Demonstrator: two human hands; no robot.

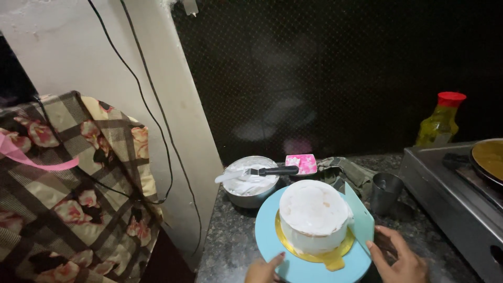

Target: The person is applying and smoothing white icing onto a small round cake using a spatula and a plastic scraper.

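A round cake covered in white cream stands on a gold board on a light blue turntable. My right hand holds a pale green flat scraper upright against the cake's right side. At the bottom edge, my left hand rests its fingertips on the turntable's front left rim. Both hands are partly cut off by the frame.
A steel bowl of white cream with a black-handled spatula across it sits behind the cake. Nearby are a pink box, a grey cloth, a steel cup, a stove, an oil bottle, and a floral cloth at left.
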